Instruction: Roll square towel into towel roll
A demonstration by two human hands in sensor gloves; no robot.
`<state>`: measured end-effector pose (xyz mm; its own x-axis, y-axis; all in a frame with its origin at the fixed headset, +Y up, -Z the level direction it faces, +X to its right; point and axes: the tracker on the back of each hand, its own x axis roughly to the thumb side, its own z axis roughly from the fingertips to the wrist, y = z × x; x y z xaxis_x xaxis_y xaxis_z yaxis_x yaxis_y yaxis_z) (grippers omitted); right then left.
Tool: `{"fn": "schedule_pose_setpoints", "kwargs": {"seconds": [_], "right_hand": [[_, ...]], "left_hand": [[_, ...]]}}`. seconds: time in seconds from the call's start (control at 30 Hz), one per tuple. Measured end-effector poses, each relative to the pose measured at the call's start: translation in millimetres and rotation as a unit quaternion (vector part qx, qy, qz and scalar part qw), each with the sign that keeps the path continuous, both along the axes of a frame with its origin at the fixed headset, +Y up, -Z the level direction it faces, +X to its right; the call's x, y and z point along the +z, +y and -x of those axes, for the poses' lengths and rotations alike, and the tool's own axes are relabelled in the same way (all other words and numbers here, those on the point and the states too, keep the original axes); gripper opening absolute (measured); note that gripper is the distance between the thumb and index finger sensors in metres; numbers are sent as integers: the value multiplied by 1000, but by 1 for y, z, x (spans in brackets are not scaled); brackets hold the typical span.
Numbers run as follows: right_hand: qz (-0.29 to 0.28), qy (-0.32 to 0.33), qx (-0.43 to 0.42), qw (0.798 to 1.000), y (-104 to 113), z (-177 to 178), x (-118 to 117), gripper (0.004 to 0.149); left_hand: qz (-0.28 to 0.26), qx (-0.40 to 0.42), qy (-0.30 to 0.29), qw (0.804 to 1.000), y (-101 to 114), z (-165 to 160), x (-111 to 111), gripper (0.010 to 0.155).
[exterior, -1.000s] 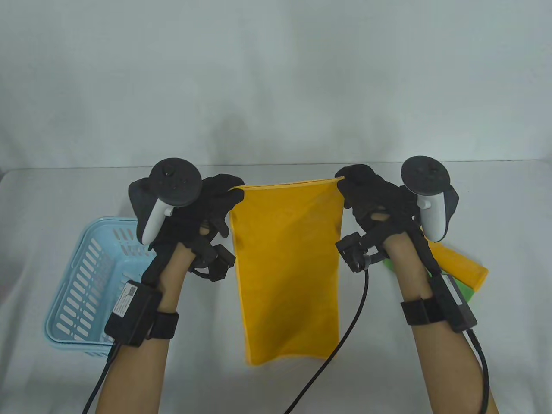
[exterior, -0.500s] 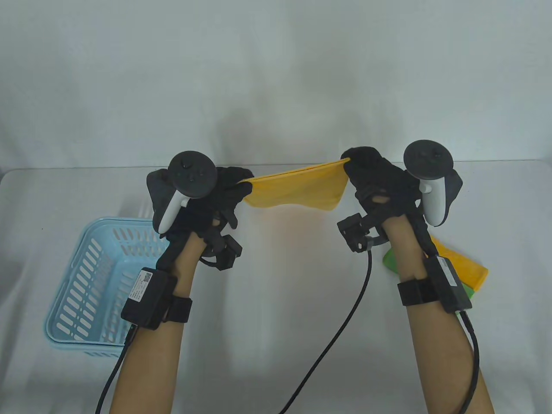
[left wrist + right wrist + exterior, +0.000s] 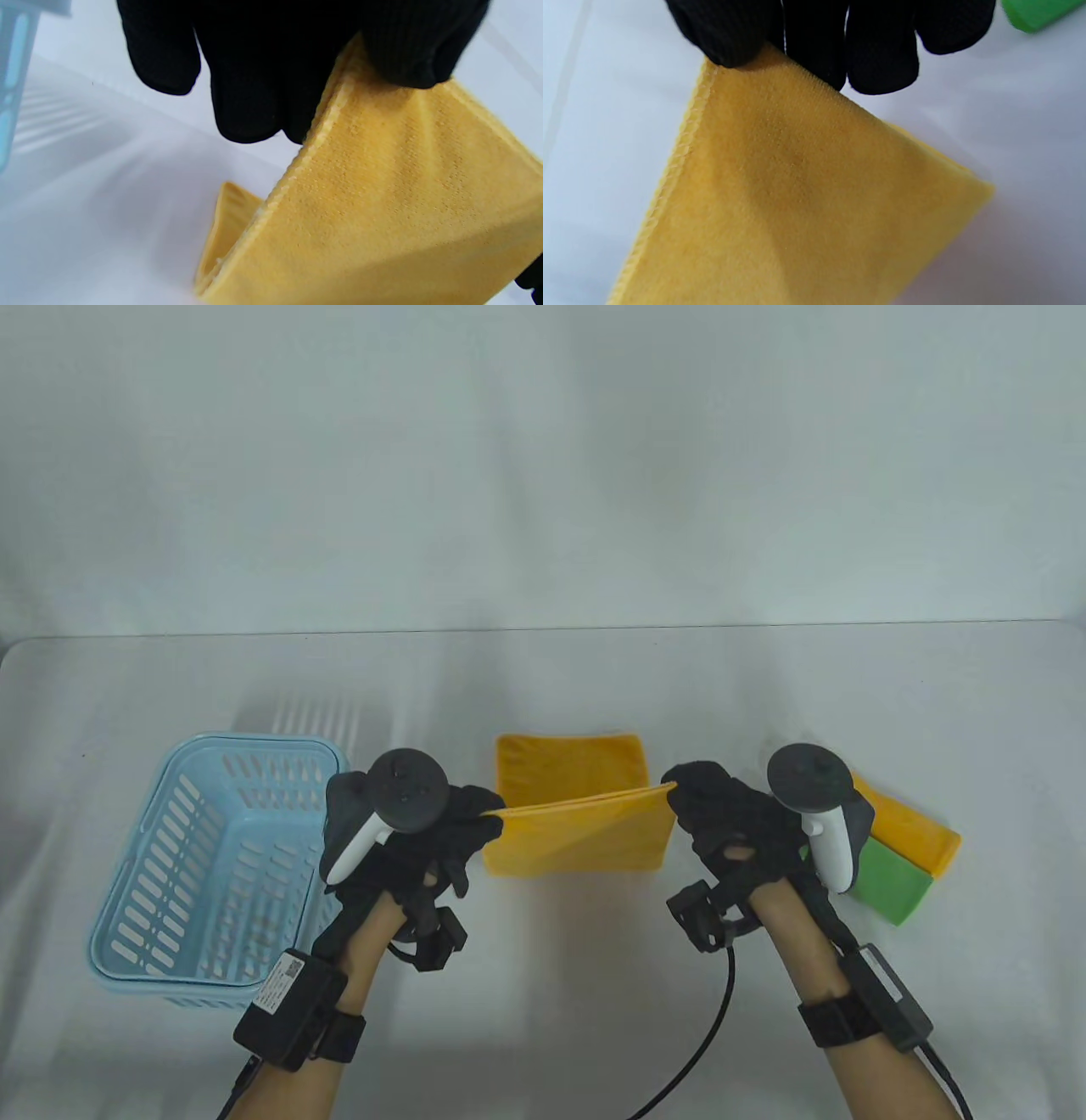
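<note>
- Yellow towel (image 3: 577,823) down low now, far edge laid on the desk (image 3: 543,695), near edge held up just above it — a second ago hanging full length in the air, then swung out flat.
- Pinched at both near corners: left hand (image 3: 450,836) clamped on the left corner, right hand (image 3: 730,823) on the right, thumb against fingers (image 3: 250,101) in each wrist view.
- Looks like spreading still underway; near edge not yet down, no roll begun, so task likely at an early stage.
- Blue basket (image 3: 136,916) left of the towel, apart from it: nothing visible inside.
- Off to the right on the desk, a second yellow cloth (image 3: 912,827) overlapping a green cloth (image 3: 887,882), untouched.
</note>
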<state>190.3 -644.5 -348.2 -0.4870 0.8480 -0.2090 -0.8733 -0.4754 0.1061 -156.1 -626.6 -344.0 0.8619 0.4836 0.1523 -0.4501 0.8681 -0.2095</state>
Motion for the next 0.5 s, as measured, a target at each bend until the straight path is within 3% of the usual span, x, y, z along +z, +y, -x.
{"fn": "schedule_pose_setpoints", "kwargs": {"seconds": [0.23, 0.5], "right_hand": [[41, 50, 10, 998, -40, -13, 36, 39], [107, 106, 44, 988, -62, -13, 47, 39]], "left_hand": [[33, -3, -59, 998, -33, -6, 34, 44], [83, -30, -95, 992, -62, -11, 44, 44]]}}
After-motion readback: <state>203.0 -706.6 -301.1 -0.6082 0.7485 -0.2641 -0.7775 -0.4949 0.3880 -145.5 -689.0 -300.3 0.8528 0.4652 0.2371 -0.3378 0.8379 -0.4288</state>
